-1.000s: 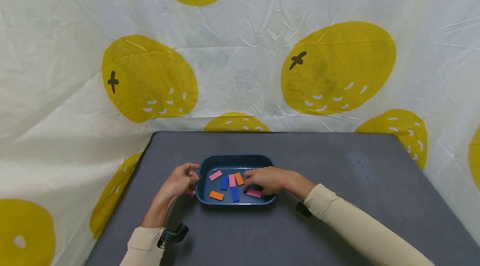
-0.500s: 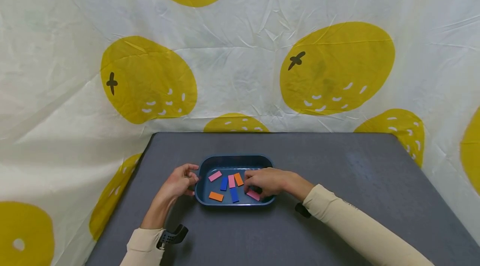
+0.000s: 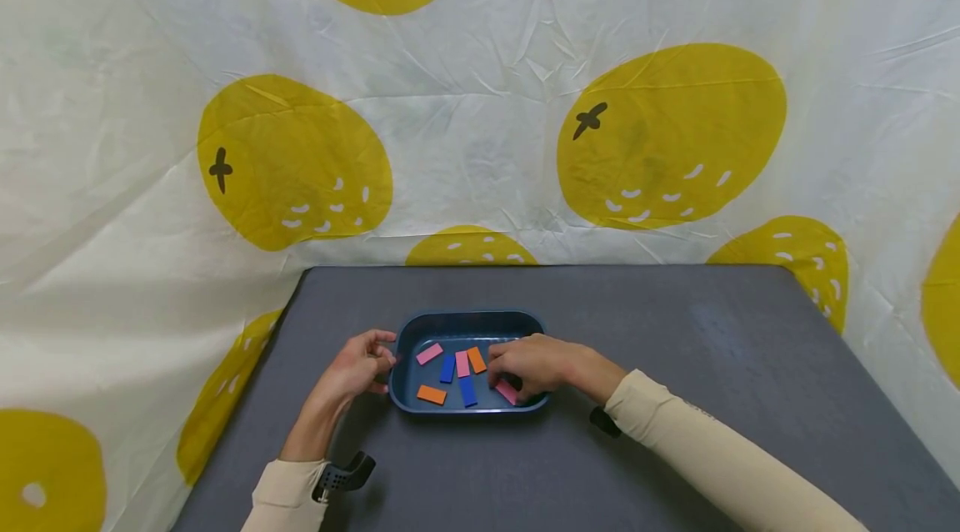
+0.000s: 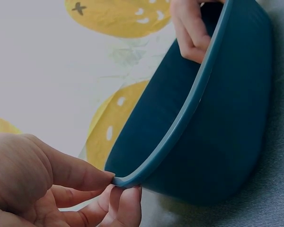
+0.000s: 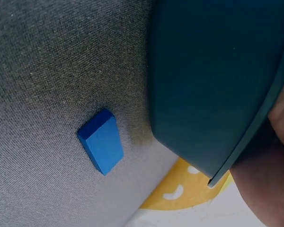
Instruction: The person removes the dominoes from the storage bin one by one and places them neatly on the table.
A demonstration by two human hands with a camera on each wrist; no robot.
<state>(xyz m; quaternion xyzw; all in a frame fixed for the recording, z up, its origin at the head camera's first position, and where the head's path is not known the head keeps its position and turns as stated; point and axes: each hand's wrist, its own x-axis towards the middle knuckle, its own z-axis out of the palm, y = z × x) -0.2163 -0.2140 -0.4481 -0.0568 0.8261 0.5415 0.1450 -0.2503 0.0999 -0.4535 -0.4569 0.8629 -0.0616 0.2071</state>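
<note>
A dark blue rectangular tray [image 3: 468, 410] stands on the table with several small flat blocks lying in it. At its left end my left hand [image 3: 356, 367] pinches the rim between thumb and fingers, which the left wrist view shows closely. My right hand [image 3: 536, 361] reaches over the right side into the tray, fingers bent down. Between its thumb and fingers is a pink block [image 3: 507, 392], slanted near the front right corner. Left of that hand lie an orange block [image 3: 477, 359], another pink block [image 3: 462, 363] and a blue block [image 3: 468, 391].
Farther left in the tray are a pink block [image 3: 430, 353], a blue block [image 3: 447, 368] and an orange block [image 3: 432, 394]. Outside it, the right wrist view shows a blue block [image 5: 103, 143] on the grey table [image 3: 645, 315]. A patterned curtain [image 3: 472, 148] hangs behind.
The pink block at my right fingers has turned from nearly level to a slant, its right end swinging toward me. Both hands keep their places; the view has shifted slightly.
</note>
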